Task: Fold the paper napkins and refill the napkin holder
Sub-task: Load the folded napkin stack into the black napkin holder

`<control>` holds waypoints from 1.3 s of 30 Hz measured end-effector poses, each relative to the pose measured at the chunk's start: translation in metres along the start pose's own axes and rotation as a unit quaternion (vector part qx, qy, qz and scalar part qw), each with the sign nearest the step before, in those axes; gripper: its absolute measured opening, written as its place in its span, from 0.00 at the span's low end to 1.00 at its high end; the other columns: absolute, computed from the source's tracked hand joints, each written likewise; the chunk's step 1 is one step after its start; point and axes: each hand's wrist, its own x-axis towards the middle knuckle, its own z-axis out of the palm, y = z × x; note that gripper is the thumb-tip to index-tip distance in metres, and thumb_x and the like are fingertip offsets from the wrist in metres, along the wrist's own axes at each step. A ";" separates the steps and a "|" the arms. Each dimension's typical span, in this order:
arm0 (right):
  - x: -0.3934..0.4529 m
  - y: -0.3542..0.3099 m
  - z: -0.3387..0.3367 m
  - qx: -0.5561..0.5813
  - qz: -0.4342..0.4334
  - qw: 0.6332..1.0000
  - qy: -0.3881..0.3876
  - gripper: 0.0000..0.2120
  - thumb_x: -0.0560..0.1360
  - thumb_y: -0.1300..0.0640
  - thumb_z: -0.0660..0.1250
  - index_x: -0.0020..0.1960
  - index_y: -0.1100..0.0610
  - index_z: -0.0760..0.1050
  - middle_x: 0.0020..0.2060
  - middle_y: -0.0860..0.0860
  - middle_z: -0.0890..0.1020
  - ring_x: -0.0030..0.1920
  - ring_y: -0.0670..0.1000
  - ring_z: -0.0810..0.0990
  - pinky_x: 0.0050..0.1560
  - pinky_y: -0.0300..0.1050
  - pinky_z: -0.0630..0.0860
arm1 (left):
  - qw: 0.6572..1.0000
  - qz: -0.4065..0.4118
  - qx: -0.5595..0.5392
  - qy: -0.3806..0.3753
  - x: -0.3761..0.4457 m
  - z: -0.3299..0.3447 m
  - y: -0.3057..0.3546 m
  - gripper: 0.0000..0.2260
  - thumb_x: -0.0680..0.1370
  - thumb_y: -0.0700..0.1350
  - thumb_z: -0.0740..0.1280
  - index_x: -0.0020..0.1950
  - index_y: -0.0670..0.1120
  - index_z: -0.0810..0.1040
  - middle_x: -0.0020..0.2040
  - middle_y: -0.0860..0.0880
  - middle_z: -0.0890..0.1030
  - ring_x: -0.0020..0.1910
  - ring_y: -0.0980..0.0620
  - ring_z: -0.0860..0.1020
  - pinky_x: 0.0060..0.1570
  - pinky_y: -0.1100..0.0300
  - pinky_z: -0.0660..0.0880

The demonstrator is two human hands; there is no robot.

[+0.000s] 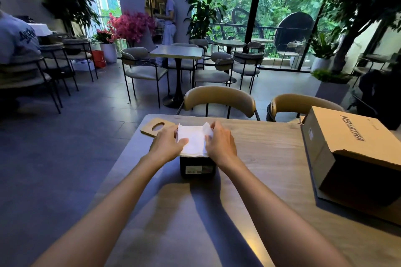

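Both hands are out over the black holder [197,168], which stands on the wooden counter [260,158] a little left of its middle, label side facing the person. A white stack of napkins [193,141] lies across the holder's open top, wider than the box and overhanging its near edge.

The left hand [167,143] rests on the stack's left side, thumb laid on top of the paper and fingers curled down round the far left edge, so its grip is closed on the napkins. The right hand [220,141] does the same on the right side: thumb pressing the top sheet, fingers wrapped over the far right corner, where the paper is lifted and crumpled a bit.

Just behind the left hand, flat on the counter, lies a wooden lid [155,128] with an oval hole in it, touching nothing I can see.

Well off to the right sits an open cardboard box [351,149] printed "N9 ULTRA". Two tan chairs [219,98] stand at the counter's far side.
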 end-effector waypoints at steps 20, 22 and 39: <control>0.011 0.010 0.000 0.069 -0.036 0.996 0.051 0.20 0.80 0.62 0.66 0.71 0.56 0.71 0.63 0.56 0.77 0.63 0.56 0.76 0.61 0.48 0.75 | 0.994 0.041 0.040 0.088 0.002 0.009 0.009 0.11 0.80 0.48 0.66 0.61 0.48 0.81 0.56 0.49 0.82 0.59 0.46 0.75 0.54 0.52 0.64; 0.014 0.012 -0.001 0.106 0.011 0.992 0.061 0.20 0.79 0.60 0.68 0.70 0.54 0.70 0.64 0.55 0.75 0.62 0.56 0.76 0.61 0.49 0.75 | 0.993 0.059 -0.031 0.096 0.002 0.009 0.012 0.12 0.79 0.45 0.68 0.61 0.48 0.81 0.54 0.49 0.83 0.51 0.48 0.78 0.51 0.55 0.71; 0.016 0.011 -0.012 -0.173 -0.235 0.947 -0.136 0.23 0.84 0.55 0.60 0.77 0.52 0.64 0.73 0.53 0.71 0.72 0.54 0.70 0.72 0.51 0.64 | 0.933 0.204 0.272 -0.118 0.005 0.013 0.017 0.21 0.84 0.54 0.54 0.76 0.51 0.66 0.79 0.50 0.64 0.77 0.51 0.62 0.74 0.48 0.57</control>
